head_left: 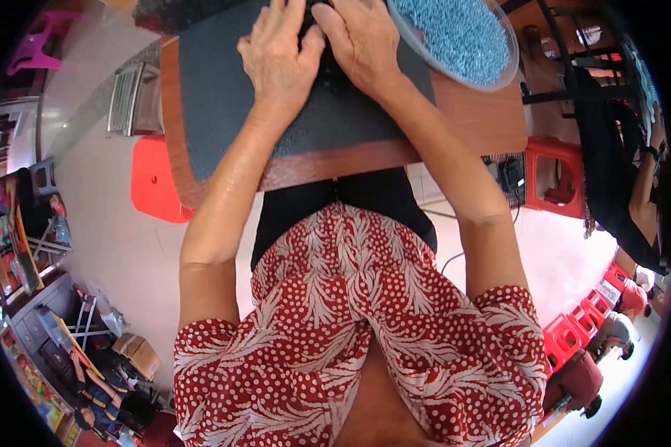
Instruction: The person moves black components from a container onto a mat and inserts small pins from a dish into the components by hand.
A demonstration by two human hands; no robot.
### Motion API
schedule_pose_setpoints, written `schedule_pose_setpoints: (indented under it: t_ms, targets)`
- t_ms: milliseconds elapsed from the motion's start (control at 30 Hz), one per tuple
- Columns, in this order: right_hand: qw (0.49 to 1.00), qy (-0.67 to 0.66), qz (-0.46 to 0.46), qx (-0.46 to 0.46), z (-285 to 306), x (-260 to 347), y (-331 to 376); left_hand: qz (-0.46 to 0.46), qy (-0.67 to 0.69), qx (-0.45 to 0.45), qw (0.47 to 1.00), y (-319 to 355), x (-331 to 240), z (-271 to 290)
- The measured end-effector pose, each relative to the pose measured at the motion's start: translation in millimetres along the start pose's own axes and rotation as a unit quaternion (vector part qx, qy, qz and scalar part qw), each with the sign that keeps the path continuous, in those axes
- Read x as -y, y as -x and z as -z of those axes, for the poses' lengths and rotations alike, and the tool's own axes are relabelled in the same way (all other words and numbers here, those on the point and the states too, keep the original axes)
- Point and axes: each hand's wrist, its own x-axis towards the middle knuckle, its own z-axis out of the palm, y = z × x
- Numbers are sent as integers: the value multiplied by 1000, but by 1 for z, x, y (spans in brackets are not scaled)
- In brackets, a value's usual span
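Note:
Both hands reach over a dark grey mat (224, 97) on a wooden table, at the top of the head view. My left hand (283, 63) lies palm down with its fingers stretched out and its thumb apart. Close beside it, my right hand (361, 45) rests with its thumb pointing toward the left thumb; its fingertips are cut off by the upper edge. Something black (309, 18) shows between the hands, too dark to make out. Right of my right hand stands a clear round tub (511, 63) full of small shiny blue beads (462, 37).
The brown table (484, 112) ends just in front of my body. Red plastic stools (153, 179) stand at its left and right (555, 175). A grey metal folding stool (127, 97) is at the far left. Other people (574, 380) sit along the right and lower left.

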Motion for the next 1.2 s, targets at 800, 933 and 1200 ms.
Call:
schedule_pose_setpoints:
  t_ms: [800,933,1200]
  targets:
    - [968,81,-7,237,16,9,13,15,130,345,929,168,-59,79]
    - [974,93,4,208,14,5,20,-30,79,430,899,163,-58,40]
    - [996,-6,60,67,45,18,9,15,34,269,963,195,-24,59]
